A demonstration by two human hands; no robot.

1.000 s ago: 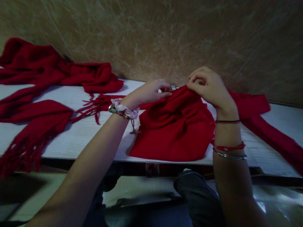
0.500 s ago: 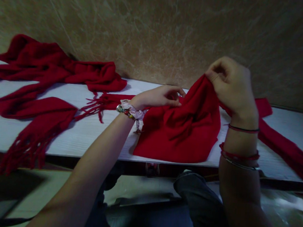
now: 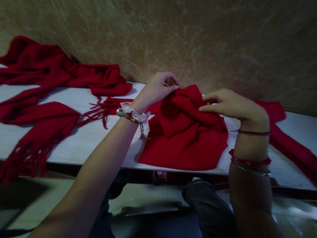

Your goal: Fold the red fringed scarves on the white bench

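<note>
A red scarf [image 3: 183,147] lies bunched in front of me, its wide middle part rumpled into folds and its near edge flat along the table's front. My left hand [image 3: 161,87] pinches the far left edge of this cloth between thumb and fingers, lifting it slightly. At the right side of the folds is my right hand [image 3: 229,104], thumb and fingers apart, the tips close to or touching the fabric. A narrow fringed strip [image 3: 112,105] runs out leftward from under my left wrist. Whether it joins the middle part is hidden.
Another red fringed scarf [image 3: 54,73] lies heaped on the left, its tassels over the front edge. A long red strip [image 3: 300,150] stretches to the right. The white table [image 3: 100,147] meets a brown marbled wall [image 3: 166,34] at the back.
My right hand has let go of the raised peak of cloth and come down. The left hand has moved up and left to the cloth's far edge; the peak has collapsed into folds.
</note>
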